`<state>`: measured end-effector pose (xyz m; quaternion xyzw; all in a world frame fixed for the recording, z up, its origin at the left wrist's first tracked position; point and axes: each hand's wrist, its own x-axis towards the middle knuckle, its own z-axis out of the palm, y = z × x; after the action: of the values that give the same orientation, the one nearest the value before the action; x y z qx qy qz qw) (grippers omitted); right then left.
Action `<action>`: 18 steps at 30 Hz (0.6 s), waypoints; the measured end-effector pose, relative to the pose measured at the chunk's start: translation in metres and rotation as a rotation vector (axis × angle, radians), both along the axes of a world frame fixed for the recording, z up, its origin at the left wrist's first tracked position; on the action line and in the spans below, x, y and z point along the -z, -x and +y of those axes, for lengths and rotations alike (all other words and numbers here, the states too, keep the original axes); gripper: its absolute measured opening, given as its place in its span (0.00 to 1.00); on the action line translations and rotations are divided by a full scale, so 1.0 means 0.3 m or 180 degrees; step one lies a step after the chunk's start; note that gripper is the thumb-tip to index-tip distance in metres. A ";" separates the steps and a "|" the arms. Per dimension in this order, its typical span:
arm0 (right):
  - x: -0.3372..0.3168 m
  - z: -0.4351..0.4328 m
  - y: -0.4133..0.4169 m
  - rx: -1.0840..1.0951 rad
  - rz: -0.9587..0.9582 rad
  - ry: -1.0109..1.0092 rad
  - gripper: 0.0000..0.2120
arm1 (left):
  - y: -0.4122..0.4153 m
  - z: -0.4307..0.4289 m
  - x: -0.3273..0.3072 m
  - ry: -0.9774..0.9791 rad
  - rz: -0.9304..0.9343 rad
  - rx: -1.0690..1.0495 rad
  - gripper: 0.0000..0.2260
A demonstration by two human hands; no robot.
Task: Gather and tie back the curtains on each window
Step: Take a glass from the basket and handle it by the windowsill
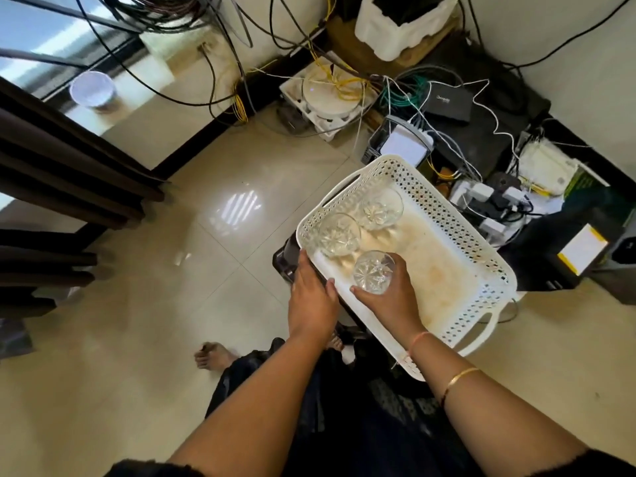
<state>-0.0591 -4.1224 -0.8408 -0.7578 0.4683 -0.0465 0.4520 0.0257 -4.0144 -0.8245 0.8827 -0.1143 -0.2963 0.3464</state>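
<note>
Right hand [389, 297] grips a cut-glass tumbler [373, 275] from the side, over the near end of the white basket [481, 242]; left hand [311, 297] holds the basket's near-left rim, thumb inside; a second tumbler [339, 234] and a third tumbler [382, 208] stand side by side farther in; dark curtains [69, 160] hang in folds at the window on the left, well apart from both hands.
</note>
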 end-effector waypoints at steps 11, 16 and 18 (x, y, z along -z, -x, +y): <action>0.032 -0.006 -0.004 -0.0046 0.0071 -0.0436 0.50 | 0.001 -0.001 0.015 -0.0031 0.0112 0.0014 0.30; -0.019 0.013 -0.031 0.0105 -0.0038 0.0299 0.42 | -0.017 0.013 0.012 0.0007 0.0160 0.0057 0.30; -0.053 0.031 -0.050 -0.0060 -0.0111 0.0812 0.39 | -0.028 0.033 0.011 0.0014 0.0136 0.0056 0.30</action>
<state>-0.0442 -4.1130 -0.8250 -0.8126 0.4435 -0.1145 0.3604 0.0342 -4.0045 -0.8279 0.8743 -0.1153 -0.3179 0.3482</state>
